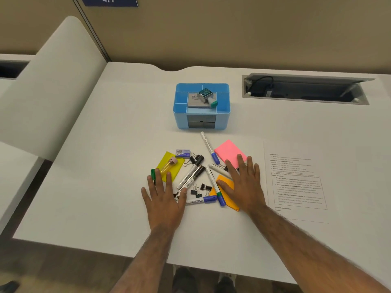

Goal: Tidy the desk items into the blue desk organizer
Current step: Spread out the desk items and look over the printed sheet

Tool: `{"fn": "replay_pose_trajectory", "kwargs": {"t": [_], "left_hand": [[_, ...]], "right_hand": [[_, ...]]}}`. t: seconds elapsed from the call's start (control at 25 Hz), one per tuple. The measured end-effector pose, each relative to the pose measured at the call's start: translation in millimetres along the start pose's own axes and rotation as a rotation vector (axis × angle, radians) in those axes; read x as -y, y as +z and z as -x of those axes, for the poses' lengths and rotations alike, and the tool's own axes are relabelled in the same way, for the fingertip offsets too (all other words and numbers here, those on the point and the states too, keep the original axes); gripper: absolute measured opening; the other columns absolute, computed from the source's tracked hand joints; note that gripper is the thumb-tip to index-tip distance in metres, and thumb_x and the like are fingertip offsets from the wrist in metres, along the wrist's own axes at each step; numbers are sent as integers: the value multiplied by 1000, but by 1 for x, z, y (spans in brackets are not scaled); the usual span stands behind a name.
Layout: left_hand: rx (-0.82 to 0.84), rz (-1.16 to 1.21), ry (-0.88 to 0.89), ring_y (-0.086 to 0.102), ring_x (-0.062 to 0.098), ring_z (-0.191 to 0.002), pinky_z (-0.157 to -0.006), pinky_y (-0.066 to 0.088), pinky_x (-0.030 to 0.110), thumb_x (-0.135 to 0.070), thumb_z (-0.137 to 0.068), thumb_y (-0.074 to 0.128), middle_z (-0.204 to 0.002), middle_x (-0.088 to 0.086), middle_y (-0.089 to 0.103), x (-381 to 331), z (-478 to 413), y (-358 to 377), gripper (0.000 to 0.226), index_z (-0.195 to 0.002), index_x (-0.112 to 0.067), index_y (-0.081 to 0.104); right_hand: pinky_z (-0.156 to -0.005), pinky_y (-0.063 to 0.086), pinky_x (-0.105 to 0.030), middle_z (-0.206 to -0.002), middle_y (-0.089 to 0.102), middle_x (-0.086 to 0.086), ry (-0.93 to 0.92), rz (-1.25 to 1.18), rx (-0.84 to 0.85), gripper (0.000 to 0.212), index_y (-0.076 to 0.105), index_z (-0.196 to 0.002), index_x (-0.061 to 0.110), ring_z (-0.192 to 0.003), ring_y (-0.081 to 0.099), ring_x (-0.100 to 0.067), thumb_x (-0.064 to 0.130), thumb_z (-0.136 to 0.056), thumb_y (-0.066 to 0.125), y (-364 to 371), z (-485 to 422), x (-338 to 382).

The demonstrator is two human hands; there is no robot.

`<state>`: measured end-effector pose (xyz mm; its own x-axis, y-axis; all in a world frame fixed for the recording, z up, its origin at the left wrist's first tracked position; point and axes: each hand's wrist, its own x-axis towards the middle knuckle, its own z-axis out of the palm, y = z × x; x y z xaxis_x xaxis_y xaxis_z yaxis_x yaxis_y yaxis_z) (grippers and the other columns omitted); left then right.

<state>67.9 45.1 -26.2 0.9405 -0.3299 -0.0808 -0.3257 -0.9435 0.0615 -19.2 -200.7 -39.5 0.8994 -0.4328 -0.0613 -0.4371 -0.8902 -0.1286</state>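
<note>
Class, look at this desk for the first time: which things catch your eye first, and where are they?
The blue organizer stands mid-desk, already holding a stamp. Nearer the person lies a bright scatter: pink notes right, yellow notes left, markers and clips between. Both hands rest flat on it, left hand and right hand.

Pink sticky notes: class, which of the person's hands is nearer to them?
Right. The right hand has its fingertips resting on the pink sticky notes; the left hand lies flat across the pile, well away.

Printed sheet [296, 182] right on desk [105, 197]; open cable hatch [306, 89] behind
</note>
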Motion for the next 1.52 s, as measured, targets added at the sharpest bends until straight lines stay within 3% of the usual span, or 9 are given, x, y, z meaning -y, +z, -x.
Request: {"fn": "replay_pose_trajectory", "kwargs": {"t": [0.64, 0.96, 1.16, 1.28, 1.4, 1.52], "left_hand": [[-32, 25, -17, 0, 31, -152, -121, 10, 55, -66, -95, 8, -166, 7, -5, 72, -37, -7, 75, -157, -24, 17], [-23, 61, -23, -2, 29, -153, -121, 11, 53, -64, -96, 11, -166, 6, -5, 77, -46, -5, 75, -157, -22, 22], [-107, 81, 2, 2, 31, -152, -121, 8, 54, -59, -98, 19, -165, 12, 3, 53, -38, -13, 71, -153, -15, 30], [-153, 137, 149, 6, 32, -152, -121, 9, 55, -52, -98, 34, -165, 13, 11, -1, -27, -18, 65, -152, -16, 33], [-69, 205, 463, 9, 29, -152, -120, 17, 53, -44, -99, 40, -165, 8, 12, -74, -4, -15, 58, -151, -20, 34], [54, 205, 716, 13, 29, -152, -118, 22, 53, -45, -98, 37, -165, 6, 14, -140, 24, -3, 60, -153, -20, 31]], "right_hand": [[-118, 12, -61, -164, 15, -15, -125, -29, 31, 73, 25, -154, 30, -149, 7, -44, 71, -94, 24, 11, -25, 84], [-115, 16, -64, -161, 24, -16, -150, -64, 47, 65, 35, -151, 26, -147, 15, -46, 62, -97, 24, 13, -30, 118], [-121, 11, -50, -164, 14, -9, -154, -268, 32, 66, 24, -155, 27, -151, 7, -33, 58, -98, 16, 0, -22, 94], [-122, 12, -43, -162, 23, -7, -50, -326, -142, 53, 35, -151, 23, -151, 15, -27, 42, -102, 26, -11, -2, 44], [-118, 23, -49, -154, 40, -13, 89, -258, -327, 44, 57, -135, 14, -145, 30, -31, 12, -94, 41, -19, 27, -32], [-115, 28, -54, -148, 47, -16, 249, -147, -355, 45, 63, -126, 10, -141, 36, -36, 2, -86, 44, -29, 56, -112]]}}
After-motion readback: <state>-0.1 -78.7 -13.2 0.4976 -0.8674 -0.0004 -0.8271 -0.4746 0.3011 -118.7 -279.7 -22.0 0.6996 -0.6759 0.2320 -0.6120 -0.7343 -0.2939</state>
